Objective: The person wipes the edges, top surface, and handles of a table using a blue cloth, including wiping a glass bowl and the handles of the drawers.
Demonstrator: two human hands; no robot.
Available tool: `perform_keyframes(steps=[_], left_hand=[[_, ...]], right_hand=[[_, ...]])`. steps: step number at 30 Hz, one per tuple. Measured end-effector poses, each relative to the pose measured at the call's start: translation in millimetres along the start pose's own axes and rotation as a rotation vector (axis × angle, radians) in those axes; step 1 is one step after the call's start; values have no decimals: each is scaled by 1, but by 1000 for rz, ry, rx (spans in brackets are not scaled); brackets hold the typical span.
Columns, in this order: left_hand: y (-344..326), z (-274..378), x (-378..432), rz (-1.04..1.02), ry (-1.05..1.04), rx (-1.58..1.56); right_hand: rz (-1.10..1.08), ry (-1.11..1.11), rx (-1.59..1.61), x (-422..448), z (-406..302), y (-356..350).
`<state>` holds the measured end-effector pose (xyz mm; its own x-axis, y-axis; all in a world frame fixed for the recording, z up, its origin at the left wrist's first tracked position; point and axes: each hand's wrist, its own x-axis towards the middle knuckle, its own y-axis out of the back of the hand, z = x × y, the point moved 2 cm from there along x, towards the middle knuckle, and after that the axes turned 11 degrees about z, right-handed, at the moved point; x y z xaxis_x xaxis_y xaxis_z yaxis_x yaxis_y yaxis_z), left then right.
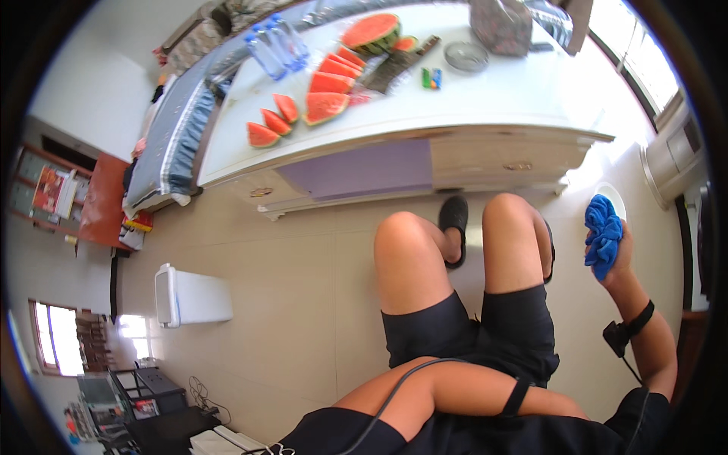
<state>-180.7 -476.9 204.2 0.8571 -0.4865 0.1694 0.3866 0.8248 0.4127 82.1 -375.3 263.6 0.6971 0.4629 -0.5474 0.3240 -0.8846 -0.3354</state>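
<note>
On the right side of the head view, my right hand (623, 255) holds a bunched blue cloth (604, 236) over the floor, in front of a round white container (613, 196). My left forearm lies across my lap; the left hand itself is out of view. Before me stands a white-topped table (512, 102) with watermelon slices (331, 82), a cut half of watermelon (372, 33) and a large flat-bladed knife (401, 65). Near them are a round glass dish (466, 56), two small green and blue items (431, 78) and water bottles (277, 45).
A patterned bag (500, 25) stands on the table's far side. On the floor at the left is a white lidded bin (193, 296). A beige cylindrical appliance (674, 153) stands at the right. A covered sofa (176, 131) adjoins the table's left end. Cables lie at lower left.
</note>
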Motion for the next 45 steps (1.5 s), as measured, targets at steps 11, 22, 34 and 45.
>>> perform_keyframes(steps=[11, 22, 34, 45], left_hand=[[109, 21, -48, 154, 88, -79], [306, 99, -216, 1007, 464, 8], [268, -19, -407, 2024, 492, -284], [321, -22, -447, 2573, -128, -676]], right_hand=[[-704, -472, -67, -11, 135, -292], [-898, -622, 81, 60, 218, -342], [-1044, -388, -403, -66, 254, -400], [-1140, 293, -636, -53, 262, -451]])
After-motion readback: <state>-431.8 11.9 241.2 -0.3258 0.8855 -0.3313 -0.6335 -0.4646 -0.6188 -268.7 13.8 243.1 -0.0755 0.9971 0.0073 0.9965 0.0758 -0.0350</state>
